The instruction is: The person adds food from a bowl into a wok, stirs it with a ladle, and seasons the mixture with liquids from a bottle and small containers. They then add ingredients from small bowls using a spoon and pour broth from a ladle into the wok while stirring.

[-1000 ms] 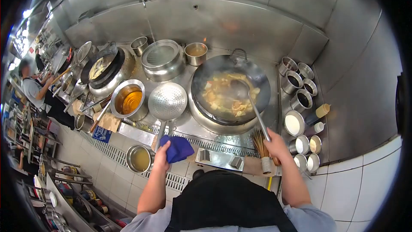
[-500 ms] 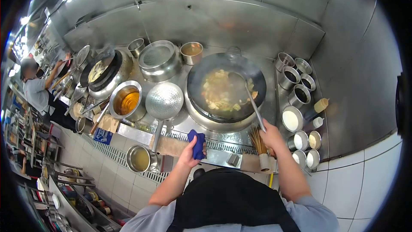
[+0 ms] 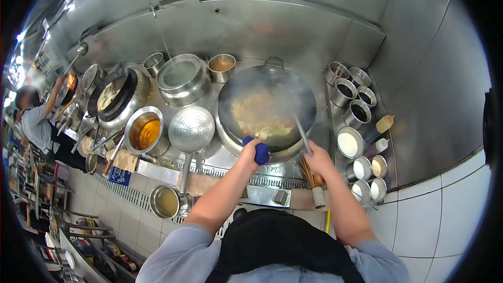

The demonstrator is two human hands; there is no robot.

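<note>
A large black wok (image 3: 309, 99) sits on the burner, and steam blurs the chopped food (image 3: 262, 120) inside it. My left hand (image 3: 249, 156) is closed around a folded blue cloth (image 3: 262, 153) at the wok's near rim; whether the cloth grips the rim itself is hidden. In my right hand (image 3: 319, 160) is the handle of a ladle (image 3: 301, 130), which slants into the wok. Steam hides the ladle's bowl. A bamboo wok brush (image 3: 313, 183) stands just below my right hand.
Left of the wok are a perforated strainer (image 3: 192, 128), a pot of orange oil (image 3: 146, 132) and a lidded pot (image 3: 183, 78). Seasoning tins (image 3: 350, 142) and squeeze bottles (image 3: 385, 123) line the right side. A co-worker (image 3: 37, 120) cooks at the far left.
My left hand has moved forward and right with the blue cloth, up to the wok's near rim. Steam over the wok has thickened, and the ladle's bowl is now hidden.
</note>
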